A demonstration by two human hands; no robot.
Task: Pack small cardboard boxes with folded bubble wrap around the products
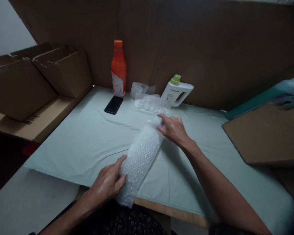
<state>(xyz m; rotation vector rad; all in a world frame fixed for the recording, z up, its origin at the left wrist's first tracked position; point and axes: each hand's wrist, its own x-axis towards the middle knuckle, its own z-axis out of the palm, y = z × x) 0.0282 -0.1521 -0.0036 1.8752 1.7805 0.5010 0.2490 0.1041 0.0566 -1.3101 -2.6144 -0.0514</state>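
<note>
While the bubble-wrapped roll [140,159] lies diagonally on the pale green cloth [88,140], left hand [107,183] cups its near end, fingers curled round it. Right hand [173,129] rests flat on the far end, fingers spread. Behind: black phone [114,104], orange bottle [118,69], white detergent bottle [177,93], loose bubble wrap [149,103].

A tall orange plastic bottle [118,68] stands at the back of the pale green cloth [88,143]. A flat black phone [114,104] lies just before the bottle, and a white jug with a green cap [176,93] (leaning slightly) stands to its right.
</note>
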